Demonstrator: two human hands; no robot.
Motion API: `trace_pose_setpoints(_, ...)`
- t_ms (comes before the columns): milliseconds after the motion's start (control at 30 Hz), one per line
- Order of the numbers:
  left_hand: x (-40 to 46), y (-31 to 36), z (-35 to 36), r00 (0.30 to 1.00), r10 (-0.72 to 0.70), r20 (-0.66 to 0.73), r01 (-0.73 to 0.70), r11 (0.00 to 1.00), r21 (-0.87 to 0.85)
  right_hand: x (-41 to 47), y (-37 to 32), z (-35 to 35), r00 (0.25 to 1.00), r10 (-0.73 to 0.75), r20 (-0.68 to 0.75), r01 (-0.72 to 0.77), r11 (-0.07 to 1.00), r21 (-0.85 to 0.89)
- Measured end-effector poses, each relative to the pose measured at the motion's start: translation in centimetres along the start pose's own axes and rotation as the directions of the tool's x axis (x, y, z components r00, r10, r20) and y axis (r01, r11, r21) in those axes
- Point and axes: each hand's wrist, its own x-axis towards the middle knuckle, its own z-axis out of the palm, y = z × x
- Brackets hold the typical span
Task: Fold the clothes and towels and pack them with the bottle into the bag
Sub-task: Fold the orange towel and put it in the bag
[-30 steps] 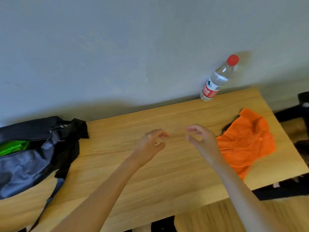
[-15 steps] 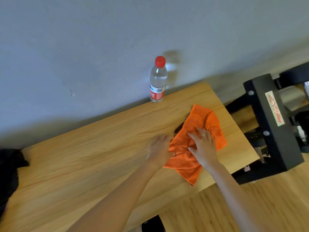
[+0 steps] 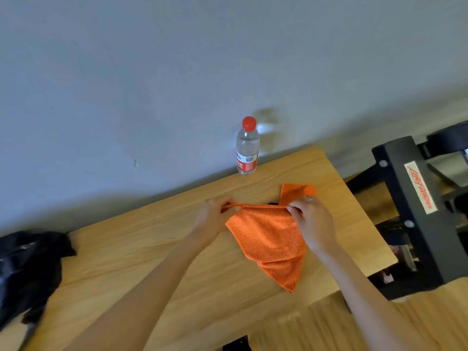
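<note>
An orange mesh cloth (image 3: 268, 241) hangs over the wooden table (image 3: 157, 252), stretched between both hands. My left hand (image 3: 215, 219) pinches its upper left edge. My right hand (image 3: 312, 222) pinches the upper right edge, and a corner of the cloth sticks up behind it. The lower point of the cloth reaches the table's near right part. A clear water bottle (image 3: 247, 146) with a red cap and red label stands upright at the table's far edge by the wall. The dark bag (image 3: 27, 269) lies at the table's left end, partly out of view.
A grey wall runs behind the table. A black metal frame (image 3: 415, 214) with a cream label stands on the floor just past the table's right edge. A small dark item peeks out behind the cloth's top edge.
Both hands went from empty above the table to the orange cloth, took hold of its top edge and lifted it spread between them. The view swung right, then back a little left.
</note>
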Motion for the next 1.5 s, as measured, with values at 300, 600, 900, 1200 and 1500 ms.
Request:
trace_pose_setpoints(300, -2.8, 5.4, -11.5, 0.985, 0.06, -0.163, -0.089, 0.981, -0.171, 3.4, -7.9, -4.5, 0.971, -0.175, 0.161, 0.154, 0.979, 0.137)
trace_pose_setpoints(600, -7.8, 8.6, -20.1, 0.981, 0.194, -0.021, -0.195, 0.976, -0.097, 3.8, -20.5, -7.1, 0.859, -0.344, 0.379, 0.085, 0.826, 0.557)
trace_pose_setpoints(900, -12.6, 8.6, -26.2, 0.974, 0.202, -0.099, -0.211, 0.973, -0.095, 4.2, -31.1, -9.7, 0.784, -0.517, 0.342, 0.086, 0.637, 0.766)
trace_pose_setpoints(1200, -16.8, 6.7, -26.6, 0.998, 0.028, -0.048, -0.038, 0.971, -0.235, 3.7, -37.7, -14.1, 0.826, -0.533, 0.181, 0.103, 0.459, 0.882)
trace_pose_setpoints(1500, -18.5, 4.2, -29.0, 0.979, -0.079, -0.186, 0.033, 0.971, -0.239, 6.1, -39.5, -19.7, 0.899, -0.437, 0.022, 0.204, 0.463, 0.862)
